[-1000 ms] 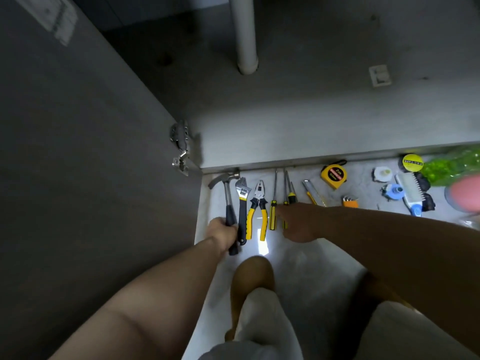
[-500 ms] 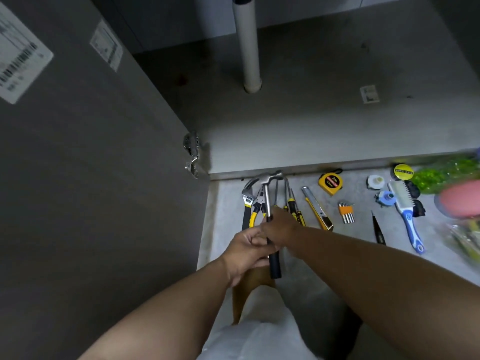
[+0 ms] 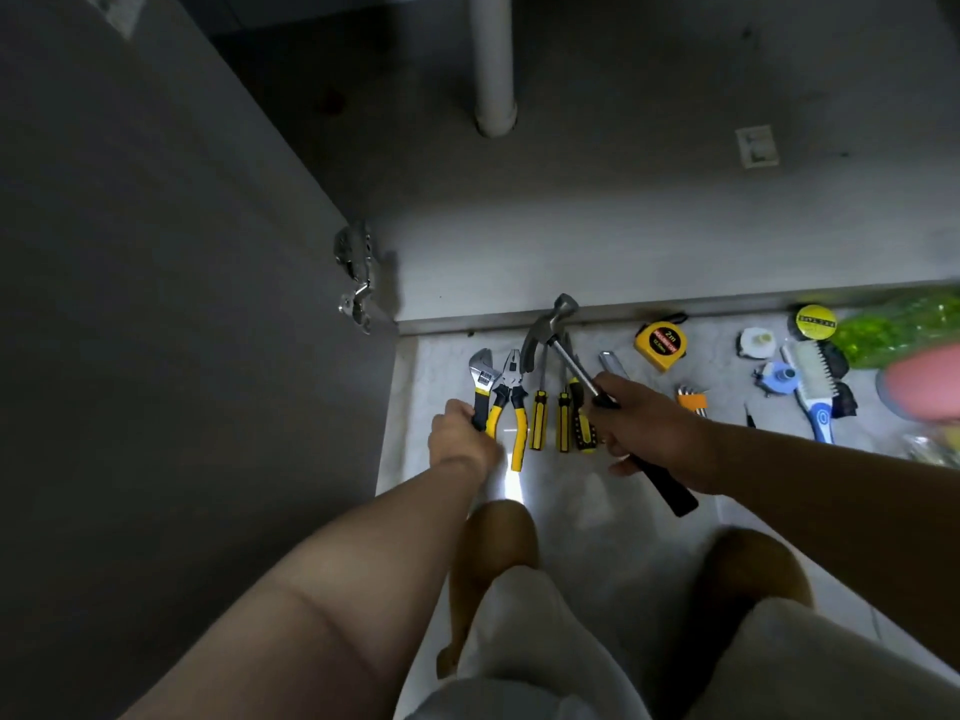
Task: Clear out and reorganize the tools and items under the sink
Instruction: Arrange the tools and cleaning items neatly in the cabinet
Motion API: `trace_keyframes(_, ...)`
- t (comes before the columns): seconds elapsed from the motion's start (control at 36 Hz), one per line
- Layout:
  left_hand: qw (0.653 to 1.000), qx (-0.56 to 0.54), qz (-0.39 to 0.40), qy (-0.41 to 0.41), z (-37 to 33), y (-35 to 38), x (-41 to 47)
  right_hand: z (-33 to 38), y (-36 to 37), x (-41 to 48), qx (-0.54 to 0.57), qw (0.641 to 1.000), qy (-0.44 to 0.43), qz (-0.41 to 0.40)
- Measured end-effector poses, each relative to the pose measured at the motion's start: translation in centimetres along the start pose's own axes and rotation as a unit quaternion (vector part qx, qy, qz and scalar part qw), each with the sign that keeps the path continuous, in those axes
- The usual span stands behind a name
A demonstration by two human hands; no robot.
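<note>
The open door (image 3: 156,304) stands left of the sill (image 3: 727,298), and the pipe (image 3: 493,70) rises behind the sill. The right hand (image 3: 649,433) clenches the hammer (image 3: 566,356) by its black handle, tilted, its head just before the sill. The left hand (image 3: 462,433) curls round the handle of the wrench (image 3: 480,376), which lies before the sill's left end. Pliers (image 3: 511,402) and screwdrivers (image 3: 539,413) lie before the sill too. The tape (image 3: 661,343) lies right of them, near the sill.
</note>
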State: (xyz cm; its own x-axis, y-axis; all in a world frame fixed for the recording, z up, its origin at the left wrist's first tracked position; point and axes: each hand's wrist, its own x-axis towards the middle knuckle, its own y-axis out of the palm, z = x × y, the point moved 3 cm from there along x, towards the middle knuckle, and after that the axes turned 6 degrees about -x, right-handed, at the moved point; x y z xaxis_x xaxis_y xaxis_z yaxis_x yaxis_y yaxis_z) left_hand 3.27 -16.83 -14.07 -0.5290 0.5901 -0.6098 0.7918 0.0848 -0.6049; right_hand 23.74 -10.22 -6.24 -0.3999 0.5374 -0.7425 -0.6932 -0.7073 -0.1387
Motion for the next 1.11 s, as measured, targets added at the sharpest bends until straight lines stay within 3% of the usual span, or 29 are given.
trace_keyframes(0.33,0.995,0.091,0.003,0.030,1.5,0.0,0.9,1.6,-0.2,1.5,0.062,0.996,0.017,0.065)
trace_keyframes(0.44,0.996,0.089,-0.007,-0.010,1.4,0.3,1.2,1.9,0.0,1.6,0.075,0.993,0.024,0.084)
trace_keyframes(0.56,0.996,0.068,0.035,-0.053,1.1,0.1,1.3,2.9,-0.1,1.2,0.079,0.993,0.030,0.078)
trace_keyframes(0.75,0.991,0.082,0.074,-0.080,-1.6,-3.2,-0.3,6.9,-1.3,-2.0,0.019,0.997,0.053,0.045)
trace_keyframes(0.86,0.983,-0.035,0.115,-0.139,-4.2,-5.4,-2.1,10.3,-2.5,-5.1,-0.034,0.999,0.025,-0.003)
trace_keyframes(0.94,0.970,-0.063,0.160,-0.175,-6.5,-7.7,-4.7,12.5,-3.3,-7.7,-0.029,0.999,-0.010,-0.036)
trace_keyframes(1.03,0.959,-0.096,0.204,-0.171,-9.2,-9.8,-7.1,14.3,-4.3,-10.4,-0.012,0.998,-0.016,-0.059)
trace_keyframes(1.11,0.939,-0.196,0.242,-0.148,-12.6,-12.0,-9.9,15.6,-5.1,-12.9,0.015,0.996,-0.009,-0.092)
